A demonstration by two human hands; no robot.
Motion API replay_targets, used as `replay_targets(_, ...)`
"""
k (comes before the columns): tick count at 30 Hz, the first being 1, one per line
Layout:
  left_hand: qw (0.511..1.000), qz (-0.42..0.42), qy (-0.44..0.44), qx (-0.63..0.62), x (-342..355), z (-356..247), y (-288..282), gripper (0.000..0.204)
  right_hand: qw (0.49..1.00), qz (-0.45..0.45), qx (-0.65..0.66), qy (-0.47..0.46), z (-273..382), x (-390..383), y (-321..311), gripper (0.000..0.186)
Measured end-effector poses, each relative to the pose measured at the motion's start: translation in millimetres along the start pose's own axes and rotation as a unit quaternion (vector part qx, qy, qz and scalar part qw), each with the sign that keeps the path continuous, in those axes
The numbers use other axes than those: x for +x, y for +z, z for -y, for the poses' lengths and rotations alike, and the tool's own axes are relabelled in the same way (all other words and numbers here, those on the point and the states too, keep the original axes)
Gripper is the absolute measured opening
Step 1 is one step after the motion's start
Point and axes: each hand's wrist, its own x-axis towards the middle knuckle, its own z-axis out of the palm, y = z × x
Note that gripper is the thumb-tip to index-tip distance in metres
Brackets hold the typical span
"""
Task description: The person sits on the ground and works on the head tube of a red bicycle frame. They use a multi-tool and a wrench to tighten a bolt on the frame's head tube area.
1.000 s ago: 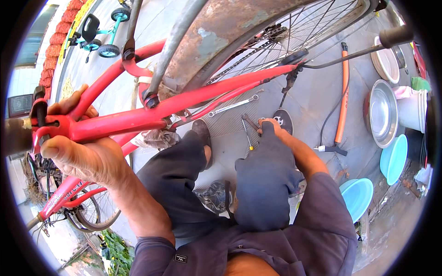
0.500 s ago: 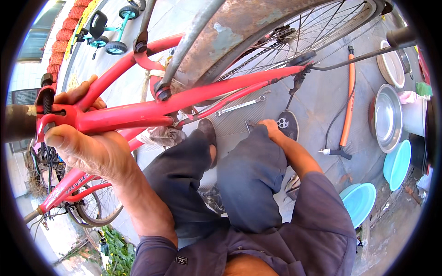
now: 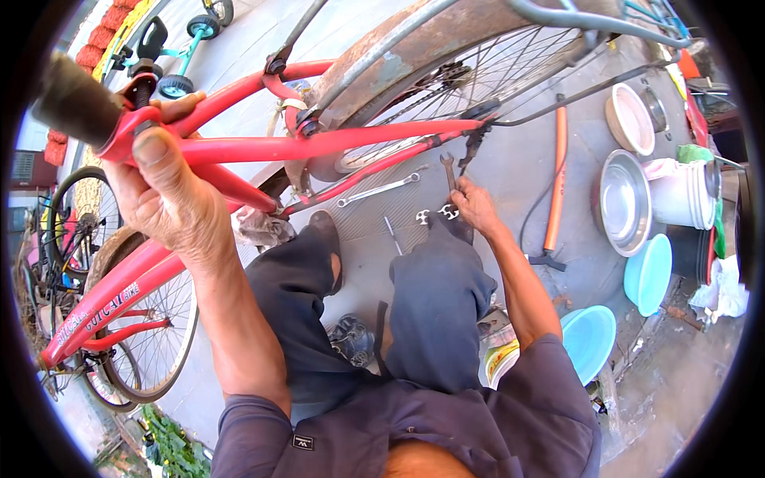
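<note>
My left hand [image 3: 179, 195] is wrapped round the red bicycle frame [image 3: 263, 148] at the seat clamp, with the thumb on top and fingertips showing on the far side. A dark seat post [image 3: 80, 102] sticks out of the clamp. My right hand [image 3: 476, 207], beside my right knee, is closed round a spanner [image 3: 449, 170]. The spanner's open jaw points up, close to a dark bracket [image 3: 473, 143] at the rear end of the frame; whether they touch I cannot tell. A longer silver spanner [image 3: 378, 192] lies on the ground between the frame and my feet.
A thin metal rod [image 3: 393, 235] lies near my knee. To the right are an orange hand pump [image 3: 557, 179], a steel basin [image 3: 625, 203], turquoise basins [image 3: 590, 338] and a white bucket [image 3: 681, 195]. The rusty rear mudguard [image 3: 382, 76] arches over the spoked wheel.
The spanner in my right hand now stands clear above the knee, its jaw close to the frame's rear end. My left hand keeps its hold; the seat post's free end has tipped upward in view.
</note>
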Motion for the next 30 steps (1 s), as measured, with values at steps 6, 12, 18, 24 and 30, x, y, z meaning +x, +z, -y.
replay_targets(6, 0.999, 0.007, -0.033, -0.018, -4.9, -5.2, 1.6, 0.046, 0.997, -0.005, 0.000, -0.080, 130.3, -50.7, -115.0, 0.017)
replay_targets(12, 0.997, 0.008, -0.051, -0.051, -3.9, -5.0, 1.0, 0.038, 0.971, 0.005, 0.183, -0.151, 238.3, -108.0, -155.2, 0.022)
replay_targets(18, 0.996, 0.008, -0.074, -0.059, -1.2, -13.4, -1.2, 0.041, 0.930, -0.160, 0.258, -0.206, 337.5, -98.6, -170.0, 0.015)
replay_targets(24, 0.992, 0.045, -0.093, -0.072, 1.1, -17.4, -3.8, 0.046, 0.874, -0.296, 0.254, -0.290, 387.1, -62.4, -180.9, 0.018)
replay_targets(30, 0.992, 0.032, -0.097, -0.070, -3.8, -14.3, -4.0, 0.048, 0.853, -0.305, 0.254, -0.337, 404.7, -39.1, -170.0, 0.012)
